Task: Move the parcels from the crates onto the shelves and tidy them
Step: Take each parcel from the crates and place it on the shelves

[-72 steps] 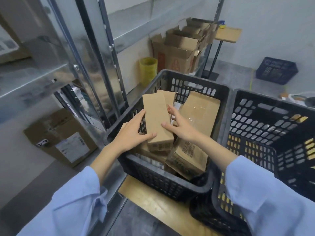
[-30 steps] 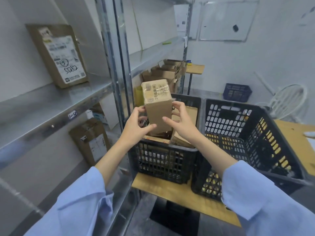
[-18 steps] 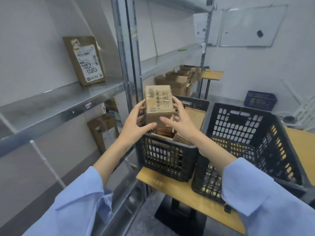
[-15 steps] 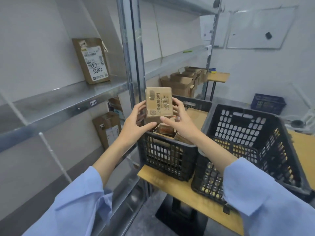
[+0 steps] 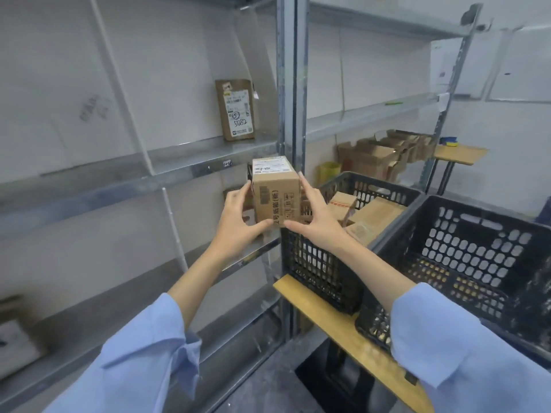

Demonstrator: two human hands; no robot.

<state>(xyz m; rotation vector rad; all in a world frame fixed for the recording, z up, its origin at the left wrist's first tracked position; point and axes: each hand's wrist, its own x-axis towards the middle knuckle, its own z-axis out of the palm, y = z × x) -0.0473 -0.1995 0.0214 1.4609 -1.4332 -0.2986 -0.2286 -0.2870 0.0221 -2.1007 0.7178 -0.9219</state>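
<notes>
A small brown cardboard parcel (image 5: 275,190) with a white label on top is held up between both hands, just below the edge of the metal shelf (image 5: 179,165). My left hand (image 5: 238,217) grips its left side and underside, my right hand (image 5: 313,214) its right side. Another labelled parcel (image 5: 235,110) leans upright against the wall on that shelf. To the right, a black crate (image 5: 322,263) holds several more parcels (image 5: 372,213). A second black crate (image 5: 465,257) stands beside it; its inside is mostly hidden.
A grey upright shelf post (image 5: 290,99) rises right behind the held parcel. Both crates rest on a wooden board (image 5: 337,320). Opened cardboard boxes (image 5: 384,156) and a yellow bin (image 5: 328,171) stand at the back right. A lower shelf (image 5: 256,248) lies under my left hand.
Both hands lifted the parcel out of the crate and carried it left, towards the shelf. The view has swung left and up, showing more of the shelving.
</notes>
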